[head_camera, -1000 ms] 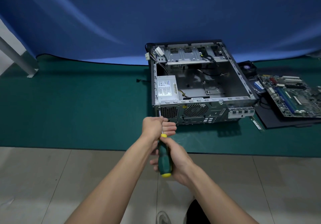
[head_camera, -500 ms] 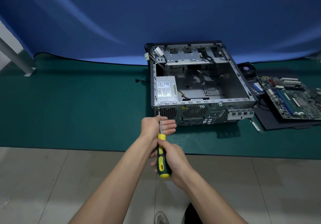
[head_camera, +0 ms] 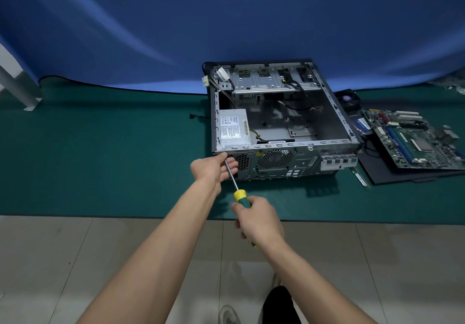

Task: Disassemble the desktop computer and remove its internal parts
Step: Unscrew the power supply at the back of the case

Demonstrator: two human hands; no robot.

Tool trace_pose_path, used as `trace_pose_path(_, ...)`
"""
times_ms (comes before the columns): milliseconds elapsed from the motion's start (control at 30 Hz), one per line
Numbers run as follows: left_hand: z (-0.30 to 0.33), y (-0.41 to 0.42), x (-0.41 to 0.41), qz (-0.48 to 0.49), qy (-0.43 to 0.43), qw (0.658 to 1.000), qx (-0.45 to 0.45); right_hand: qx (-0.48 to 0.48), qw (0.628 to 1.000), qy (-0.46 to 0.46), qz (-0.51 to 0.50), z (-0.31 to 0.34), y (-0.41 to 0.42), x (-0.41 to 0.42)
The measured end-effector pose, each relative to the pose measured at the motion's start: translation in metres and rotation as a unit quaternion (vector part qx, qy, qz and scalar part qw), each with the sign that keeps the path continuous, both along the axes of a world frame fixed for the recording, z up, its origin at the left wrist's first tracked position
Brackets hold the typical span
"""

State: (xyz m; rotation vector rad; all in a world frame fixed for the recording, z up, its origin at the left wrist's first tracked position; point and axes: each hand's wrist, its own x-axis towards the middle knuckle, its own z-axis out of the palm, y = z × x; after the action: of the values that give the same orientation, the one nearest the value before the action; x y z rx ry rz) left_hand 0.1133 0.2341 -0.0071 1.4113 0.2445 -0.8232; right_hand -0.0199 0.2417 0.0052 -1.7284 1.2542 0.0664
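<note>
1. The computer case (head_camera: 281,122) lies on its side, open at the top, on the green mat (head_camera: 100,160) near the middle of the view, its perforated rear panel facing the person.
2. Inside, the power supply (head_camera: 232,128) sits in the near left corner with its label upward; loose cables (head_camera: 294,87) trail across the far part of the case by the drive bays.
3. The screwdriver (head_camera: 237,193), with a yellow and green handle, angles up to the left; its tip meets the upper left corner of the rear panel.
4. The right hand (head_camera: 259,219) is wrapped around the handle in a closed grip.
5. The left hand (head_camera: 214,169) has its fingers curled loosely about the metal shaft close to the tip, its fingertips touching the case corner.
6. To the right of the case a motherboard (head_camera: 412,137) rests on a dark panel (head_camera: 402,176), with a small fan (head_camera: 348,99) just behind it.
7. The mat ends at a tiled floor (head_camera: 75,260) in front; a blue backdrop (head_camera: 226,21) hangs behind.
</note>
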Motion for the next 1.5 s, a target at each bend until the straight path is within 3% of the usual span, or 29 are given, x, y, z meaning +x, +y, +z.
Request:
trace_pose_path(233, 0.001, -0.005, -0.005, 0.04, 0.088, 0.994, -0.056, -0.193, 0.972, 0.105, 0.083, 0.008, -0.021, -0.015)
trace_pose_path(400, 0.007, -0.006, -0.012, 0.093, 0.11, 0.985, -0.097, -0.228, 0.963, 0.114, 0.09, 0.018, -0.042, -0.026)
trace_pose_path(533, 0.02, -0.01, -0.023, 0.057, 0.044, 0.992, -0.107, -0.19, 0.98, 0.035, 0.037, 0.036, -0.063, -0.036)
trace_pose_path(667, 0.054, -0.029, -0.04, -0.095, -0.116, 0.986, -0.07, -0.169, 0.981, -0.093, -0.037, 0.062, -0.096, -0.041)
trace_pose_path(733, 0.074, -0.041, -0.05, -0.194, -0.23, 0.952, -0.045, -0.133, 0.973, -0.178, -0.06, 0.076, -0.117, -0.042)
trace_pose_path(767, 0.082, -0.047, -0.055, -0.253, -0.32, 0.913, -0.016, -0.113, 0.968, -0.213, -0.065, 0.083, -0.128, -0.043)
trace_pose_path(867, 0.102, -0.071, -0.066, -0.386, -0.571, 0.719, 0.088, -0.039, 0.959, -0.275, -0.049, 0.101, -0.163, -0.051)
trace_pose_path(900, 0.108, -0.081, -0.069, -0.398, -0.607, 0.68, 0.107, -0.023, 0.958, -0.283, -0.038, 0.104, -0.176, -0.055)
trace_pose_path(1000, 0.116, -0.117, -0.074, -0.409, -0.641, 0.638, 0.121, -0.005, 0.959, -0.284, -0.021, 0.107, -0.217, -0.067)
trace_pose_path(1167, 0.105, -0.191, -0.088, -0.443, -0.642, 0.611, 0.134, 0.032, 0.962, -0.271, -0.019, 0.095, -0.29, -0.085)
trace_pose_path(1267, 0.093, -0.237, -0.096, -0.444, -0.635, 0.615, 0.142, 0.044, 0.964, -0.261, -0.039, 0.08, -0.334, -0.091)
trace_pose_path(1333, 0.081, -0.263, -0.1, -0.441, -0.613, 0.639, 0.142, 0.057, 0.963, -0.257, -0.05, 0.067, -0.36, -0.092)
trace_pose_path(1400, 0.067, -0.283, -0.102, -0.421, -0.572, 0.686, 0.157, 0.072, 0.961, -0.255, -0.078, 0.051, -0.381, -0.09)
trace_pose_path(1500, 0.039, -0.307, -0.098, -0.357, -0.515, 0.733, 0.264, 0.072, 0.965, -0.218, -0.125, 0.019, -0.407, -0.087)
